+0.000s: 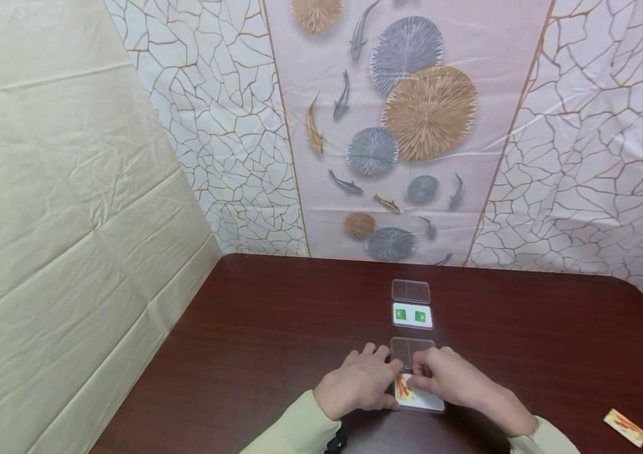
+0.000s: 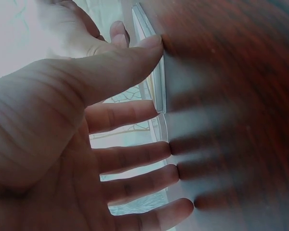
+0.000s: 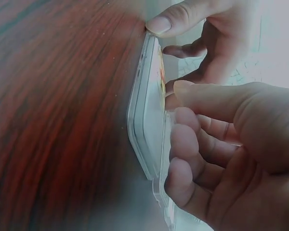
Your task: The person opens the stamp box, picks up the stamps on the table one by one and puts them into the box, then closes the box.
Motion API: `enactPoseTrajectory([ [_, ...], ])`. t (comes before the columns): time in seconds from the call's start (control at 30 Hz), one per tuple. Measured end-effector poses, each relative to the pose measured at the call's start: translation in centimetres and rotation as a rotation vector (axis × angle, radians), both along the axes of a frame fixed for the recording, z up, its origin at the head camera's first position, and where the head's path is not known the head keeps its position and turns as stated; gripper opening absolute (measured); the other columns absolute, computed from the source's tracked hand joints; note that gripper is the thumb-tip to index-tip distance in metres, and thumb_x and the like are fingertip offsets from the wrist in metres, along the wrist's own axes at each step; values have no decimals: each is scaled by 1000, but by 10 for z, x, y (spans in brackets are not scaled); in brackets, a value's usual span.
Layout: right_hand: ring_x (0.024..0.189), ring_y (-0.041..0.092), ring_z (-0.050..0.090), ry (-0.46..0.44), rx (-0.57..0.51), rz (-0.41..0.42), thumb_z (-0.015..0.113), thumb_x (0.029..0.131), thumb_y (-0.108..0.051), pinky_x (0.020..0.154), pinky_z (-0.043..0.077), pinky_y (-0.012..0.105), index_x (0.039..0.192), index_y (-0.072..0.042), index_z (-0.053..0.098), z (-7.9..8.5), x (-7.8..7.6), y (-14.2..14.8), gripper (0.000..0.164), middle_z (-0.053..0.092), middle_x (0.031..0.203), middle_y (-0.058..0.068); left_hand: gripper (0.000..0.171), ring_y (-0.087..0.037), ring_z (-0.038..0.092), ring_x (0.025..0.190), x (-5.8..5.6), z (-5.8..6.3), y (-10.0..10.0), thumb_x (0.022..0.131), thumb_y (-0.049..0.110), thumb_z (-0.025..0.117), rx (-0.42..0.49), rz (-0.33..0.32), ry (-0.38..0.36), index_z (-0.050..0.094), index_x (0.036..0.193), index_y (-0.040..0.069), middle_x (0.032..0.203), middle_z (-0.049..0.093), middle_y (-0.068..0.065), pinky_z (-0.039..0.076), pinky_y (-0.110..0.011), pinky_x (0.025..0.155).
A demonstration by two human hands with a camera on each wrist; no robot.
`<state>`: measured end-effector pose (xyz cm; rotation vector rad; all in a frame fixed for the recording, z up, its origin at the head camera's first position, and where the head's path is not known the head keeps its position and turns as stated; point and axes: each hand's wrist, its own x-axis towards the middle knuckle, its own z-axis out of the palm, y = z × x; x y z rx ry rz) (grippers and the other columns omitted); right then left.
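Observation:
A clear plastic case point(image 1: 432, 401) lies open on the table, its transparent lid point(image 1: 399, 350) folded back on the far side. On its white inside, the left half bears an orange-and-yellow picture card point(image 1: 405, 388). My left hand point(image 1: 360, 382) holds the case at its left side, thumb at the near corner and index finger at the far one. The other left fingers point(image 2: 149, 152) stretch to the tabletop. With fingers curled in, my right hand point(image 1: 451, 376) is over the case, its thumb tip at the picture card's edge. Nothing shows between right thumb and fingers.
Beyond the lid lies a second open clear case point(image 1: 412, 325) with two green squares on white. A loose orange-and-yellow card point(image 1: 626, 427) lies at the right on the dark red-brown table point(image 1: 276, 315). Patterned cloth point(image 1: 242, 157) hangs behind the table.

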<state>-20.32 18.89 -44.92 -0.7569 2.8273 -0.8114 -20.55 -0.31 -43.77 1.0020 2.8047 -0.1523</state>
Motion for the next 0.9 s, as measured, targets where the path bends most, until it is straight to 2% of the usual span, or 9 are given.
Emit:
enactPoseTrajectory([
  [0.2,49,-4,40,-24,-6,35,74,85,-24,45,31,17,69,-25,54,0,2,9,26,46,56,-18,51,-15,51,104,0,1,-1,78,58,75,15,1,-9,60,120,33,121,56,6,49,-33,75],
  [0.33,50,-4,38,-55,2,49,73,87,-26,46,31,17,71,-25,53,7,3,22,26,44,57,-17,50,-14,51,104,-1,0,-1,78,58,75,20,-4,-6,60,119,34,121,56,6,48,-33,76],
  [0.67,52,-4,37,36,50,-17,73,86,-27,48,34,19,70,-27,52,25,8,52,27,42,58,-17,56,-15,51,106,1,0,-1,78,58,74,29,-11,0,59,127,35,124,56,5,49,-34,78],
  [0.9,53,-3,38,16,59,-42,72,88,-31,50,35,19,73,-27,53,27,10,67,24,43,61,-16,55,-14,50,103,0,-1,-1,79,58,74,29,-16,8,59,126,35,122,56,5,48,-32,75],
])
